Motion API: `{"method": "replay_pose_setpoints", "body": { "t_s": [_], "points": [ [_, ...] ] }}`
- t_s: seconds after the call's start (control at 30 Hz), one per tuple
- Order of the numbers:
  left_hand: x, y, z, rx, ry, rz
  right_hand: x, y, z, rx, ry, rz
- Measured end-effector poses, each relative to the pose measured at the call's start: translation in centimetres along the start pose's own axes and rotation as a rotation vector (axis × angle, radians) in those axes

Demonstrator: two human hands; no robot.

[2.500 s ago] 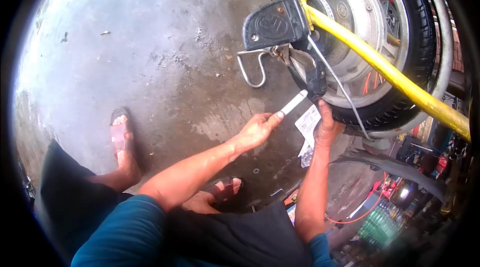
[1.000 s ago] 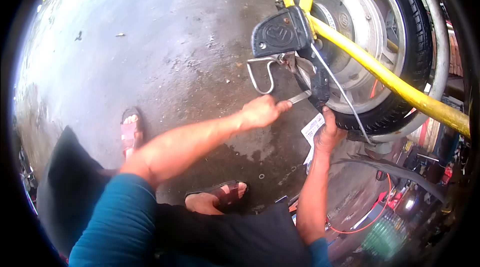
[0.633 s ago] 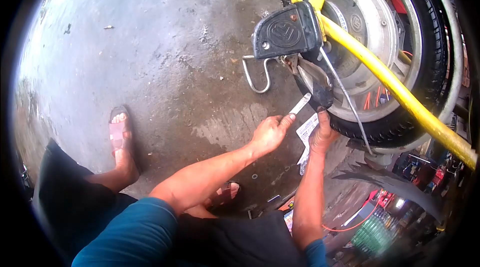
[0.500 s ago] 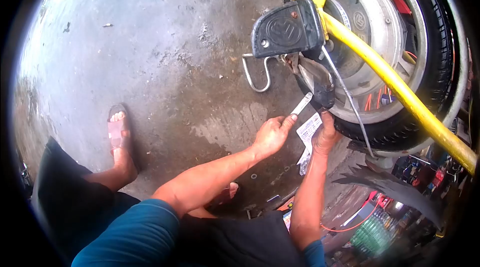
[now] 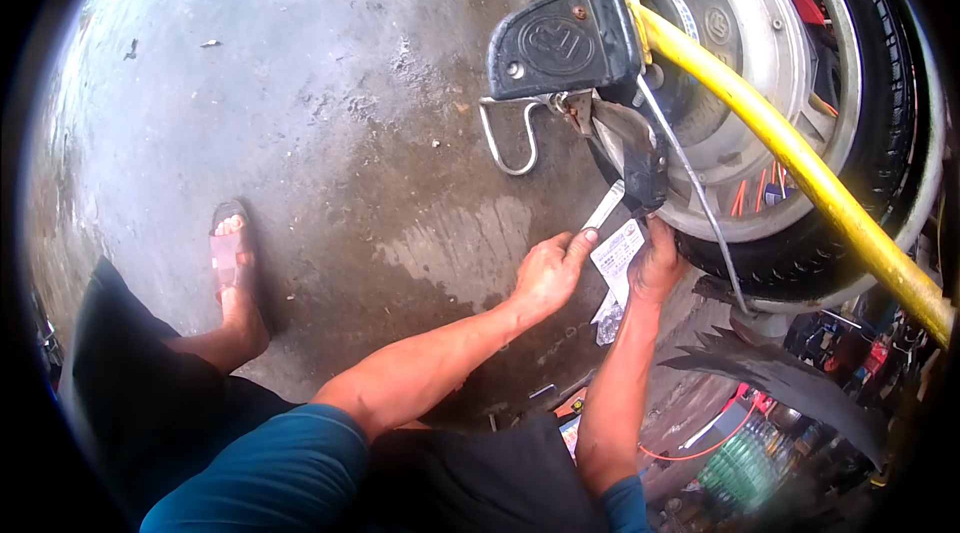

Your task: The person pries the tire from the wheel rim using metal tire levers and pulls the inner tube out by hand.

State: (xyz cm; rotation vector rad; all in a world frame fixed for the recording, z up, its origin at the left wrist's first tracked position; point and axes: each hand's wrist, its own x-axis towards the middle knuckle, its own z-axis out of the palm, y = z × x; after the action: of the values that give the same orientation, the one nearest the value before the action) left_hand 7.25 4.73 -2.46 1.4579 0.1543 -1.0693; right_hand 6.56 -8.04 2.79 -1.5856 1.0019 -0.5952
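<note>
My left hand (image 5: 548, 275) is closed around a flat silver-coloured metal tool (image 5: 606, 205), thumb along it. The tool's far end meets a dark block-shaped part (image 5: 645, 180) hanging below a black plastic cover (image 5: 567, 43). From below, my right hand (image 5: 655, 268) grips the lower end of that dark part, though most of its fingers are hidden. Between my hands shows a white printed label (image 5: 617, 251) with a clear wrapped piece beneath it; whether my right hand touches it I cannot tell.
A yellow frame tube (image 5: 770, 148) crosses in front of a wheel with a black tyre (image 5: 885, 63). A bent metal hook (image 5: 512, 145) sticks out by the cover. Torn black plastic (image 5: 780, 373) and cluttered tools lie at lower right, on and around the concrete floor (image 5: 280, 103).
The view has shifted slightly, so the frame, cover and hook appear a little further left and up. Both hands keep their holds, with the tool's end still at the dark part.
</note>
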Motion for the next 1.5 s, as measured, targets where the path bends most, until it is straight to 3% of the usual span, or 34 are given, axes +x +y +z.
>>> {"method": "replay_pose_setpoints", "body": {
  "t_s": [0.2, 0.33, 0.57, 0.67, 0.8, 0.87, 0.97, 1.0, 1.1, 1.2, 1.37, 1.43, 1.5],
  "points": [
    [0.4, -0.4, 2.4, -0.046, 0.116, 0.078, 0.3, 0.9, -0.6, -0.079, -0.034, -0.142],
    [-0.1, 0.0, 6.3, -0.320, 0.259, 0.083, 0.3, 1.1, -0.9, -0.108, -0.054, -0.132],
    [0.7, 0.5, 9.5, -0.403, 0.354, 0.150, 0.1, -0.1, -0.5, -0.138, -0.038, -0.039],
    [0.7, 0.5, 7.6, -0.315, 0.255, 0.112, -0.2, -0.9, 0.3, -0.083, 0.012, 0.040],
    [1.9, 4.2, -1.0, 0.105, -0.111, -0.070, -1.4, -2.5, 1.8, 0.036, 0.083, 0.219],
    [2.7, 6.0, -3.2, 0.283, -0.212, -0.105, -1.7, -1.9, 1.9, 0.143, 0.068, 0.179],
    [4.8, 3.6, -3.4, 0.360, -0.199, 0.153, -1.4, -0.1, 1.7, 0.173, 0.064, -0.011],
    [4.4, 6.6, -4.8, 0.445, -0.329, 0.013, -1.3, 0.1, 1.4, 0.150, 0.070, -0.065],
    [4.7, 7.4, -5.2, 0.558, -0.300, 0.090, -1.6, 0.0, 1.3, 0.090, 0.061, -0.070],
    [5.7, 7.8, -6.4, 0.415, -0.500, -0.107, -1.5, 0.3, 0.5, 0.004, 0.032, -0.087],
    [1.6, 3.2, -11.9, 0.417, -0.578, 0.027, -0.7, 0.7, 1.4, 0.074, 0.051, -0.243],
    [-1.4, 2.2, -15.5, 0.388, -0.641, -0.301, -1.0, 0.6, 1.4, 0.081, 0.035, -0.197],
    [-3.0, -0.2, -17.7, 0.212, -0.506, -0.289, -1.3, 0.3, 1.9, 0.103, 0.027, -0.178]
  ]
}}
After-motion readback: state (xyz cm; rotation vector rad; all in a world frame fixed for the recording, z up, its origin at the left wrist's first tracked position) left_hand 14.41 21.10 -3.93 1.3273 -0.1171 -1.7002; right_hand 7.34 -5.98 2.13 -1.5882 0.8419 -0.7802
